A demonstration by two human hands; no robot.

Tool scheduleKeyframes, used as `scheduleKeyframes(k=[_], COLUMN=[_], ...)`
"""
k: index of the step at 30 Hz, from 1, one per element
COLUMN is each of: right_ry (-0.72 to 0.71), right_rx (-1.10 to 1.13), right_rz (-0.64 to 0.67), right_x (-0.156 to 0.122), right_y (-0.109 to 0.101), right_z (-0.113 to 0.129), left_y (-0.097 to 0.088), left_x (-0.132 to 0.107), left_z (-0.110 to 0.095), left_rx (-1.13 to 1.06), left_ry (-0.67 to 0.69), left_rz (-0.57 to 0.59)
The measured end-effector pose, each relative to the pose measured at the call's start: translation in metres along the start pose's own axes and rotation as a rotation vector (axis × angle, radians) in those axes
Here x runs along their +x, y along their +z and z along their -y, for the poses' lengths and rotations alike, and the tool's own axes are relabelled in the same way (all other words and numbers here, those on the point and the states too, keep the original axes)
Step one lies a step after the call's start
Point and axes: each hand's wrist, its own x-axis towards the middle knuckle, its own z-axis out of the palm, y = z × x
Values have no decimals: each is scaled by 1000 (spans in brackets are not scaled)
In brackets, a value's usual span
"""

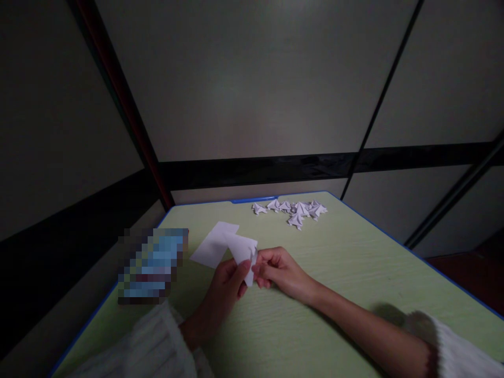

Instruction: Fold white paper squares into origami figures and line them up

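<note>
A folded piece of white paper is held up over the table between both hands. My left hand grips it from the lower left, its thumb pressed flat on the paper's face. On the paper's right edge, my right hand has its thumb and fingers closed in a pinch. The fingertips partly hide that edge. Behind the left hand, a flat sheet of white paper lies on the table, partly covered by the folded piece.
Several small folded white paper figures cluster at the table's far side. A blurred-out flat device with a bluish screen lies at the left. The pale green table has a blue edge, with panelled doors behind it.
</note>
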Motion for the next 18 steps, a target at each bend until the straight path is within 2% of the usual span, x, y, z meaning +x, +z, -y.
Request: scheduleKeyframes(k=[3,7,8,10,14,18], right_ry=[-101,-390,-419,-339,-16,41], right_rx=[-127,-503,-551,-487,-131,-2], right_rz=[-51,-135,-143,-129,26,32], right_x=[-4,-9,-10,-8,-2,1], right_y=[3,6,6,6,5,3], right_z=[0,2,3,2,0,0], left_y=[2,6,7,6,3,0], left_x=[-1,-2,-2,-1,3,7], left_z=[-2,-3,-3,-3,-2,2], left_rx=[-80,-194,-202,-183,-66,0], left_ry=[-17,-71,-73,-66,-9,26], left_rz=[-33,-53,-62,-84,-47,-21])
